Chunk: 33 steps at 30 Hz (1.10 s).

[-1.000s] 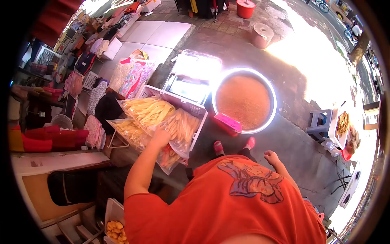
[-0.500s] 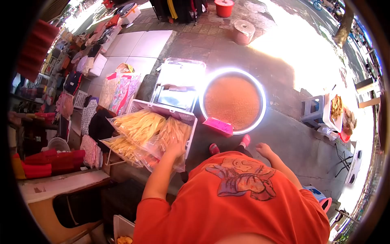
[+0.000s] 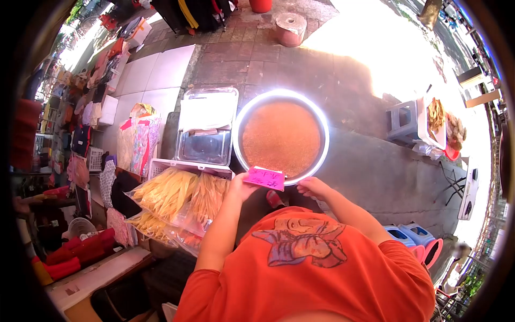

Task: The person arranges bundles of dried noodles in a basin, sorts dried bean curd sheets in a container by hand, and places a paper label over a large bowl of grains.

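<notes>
My left hand (image 3: 242,188) is closed at the left end of a pink sign (image 3: 264,178) with dark writing, which lies over the near rim of a large round basin. Reddish-brown grains (image 3: 281,137) fill the basin (image 3: 323,121). Just beyond the sign's right end, my right hand (image 3: 314,189) has its fingers pressed together by the basin's near rim; what they hold, if anything, is too small to tell. Left of my left hand, a white crate (image 3: 161,163) bears clear bags of pale yellow strips (image 3: 166,193).
Behind the crate is a clear lidded container (image 3: 206,126). Patterned bags (image 3: 140,137) lie farther left. At the right, a grey stool (image 3: 402,121) stands beside a white tray (image 3: 441,137) of brown food. Blue stools (image 3: 416,233) are near my right elbow.
My left hand has moved from the bagged strips to the pink sign. My right hand has come left to the basin's near rim. The view has shifted right.
</notes>
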{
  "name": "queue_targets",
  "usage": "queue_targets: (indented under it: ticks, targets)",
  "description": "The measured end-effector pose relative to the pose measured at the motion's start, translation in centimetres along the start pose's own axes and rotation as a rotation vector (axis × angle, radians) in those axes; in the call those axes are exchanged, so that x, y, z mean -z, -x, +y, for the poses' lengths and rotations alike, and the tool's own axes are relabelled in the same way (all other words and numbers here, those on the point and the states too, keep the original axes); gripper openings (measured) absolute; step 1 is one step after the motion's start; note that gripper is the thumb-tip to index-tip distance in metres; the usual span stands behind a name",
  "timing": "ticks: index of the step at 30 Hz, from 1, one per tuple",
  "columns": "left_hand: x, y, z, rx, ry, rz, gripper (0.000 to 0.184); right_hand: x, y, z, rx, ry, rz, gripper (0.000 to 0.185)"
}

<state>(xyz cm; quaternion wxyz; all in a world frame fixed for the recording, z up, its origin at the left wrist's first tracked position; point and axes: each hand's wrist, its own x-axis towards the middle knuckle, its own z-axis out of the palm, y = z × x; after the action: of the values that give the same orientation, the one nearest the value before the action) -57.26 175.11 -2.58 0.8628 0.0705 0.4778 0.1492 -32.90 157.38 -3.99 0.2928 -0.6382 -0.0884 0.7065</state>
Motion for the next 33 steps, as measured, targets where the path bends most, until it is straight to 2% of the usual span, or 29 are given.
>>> queue_targets:
  ticks: [4,7,12,15,16,18,20,22,25,29,33]
  targets:
    - [-3.2,0.4,-0.4,0.009,-0.164,-0.016,0.044,-0.9,-3.5,-3.2,-0.200,-0.271,-0.183,0.030]
    - [-4.8,0.4,-1.1,0.043,-0.203,0.037,0.045,-1.2,-8.4,-2.1,-0.312,-0.477,-0.174,0.032]
    - [-3.3,-1.3,0.7,0.234,-0.011,0.107,0.040,-3.1,-11.8,-0.3,-0.317,-0.604,-0.160,0.029]
    - [-1.1,-4.6,0.3,0.264,-0.066,0.084,0.037,-3.2,-12.2,0.2,-0.336,-0.634,-0.123,0.026]
    - [1.0,-6.0,0.2,0.328,-0.188,0.113,0.036,-3.5,-12.3,0.4,-0.332,-0.663,-0.114,0.025]
    - [-0.2,-7.5,-0.5,0.228,-0.316,0.242,0.034,-3.7,-11.1,-1.3,-0.263,-0.671,-0.034,0.023]
    - [2.2,-10.2,-0.1,0.435,-0.276,0.107,0.038,-3.9,-10.7,-0.1,-0.206,-0.717,0.007,0.022]
    - [0.5,-9.7,0.1,0.353,-0.199,0.071,0.033,-4.0,-9.6,-0.9,-0.152,-0.719,0.078,0.019]
    - [-0.6,-8.7,0.6,0.165,-0.272,0.011,0.033,-4.7,-7.9,-1.8,-0.025,-0.736,0.110,0.017]
    - [-2.0,-8.6,1.9,0.141,-0.268,-0.061,0.034,-4.8,-6.0,-4.5,0.098,-0.816,0.116,0.017]
    - [-3.8,-9.2,3.7,0.112,-0.227,-0.183,0.038,-4.2,-4.2,-8.4,0.197,-0.765,0.147,0.017]
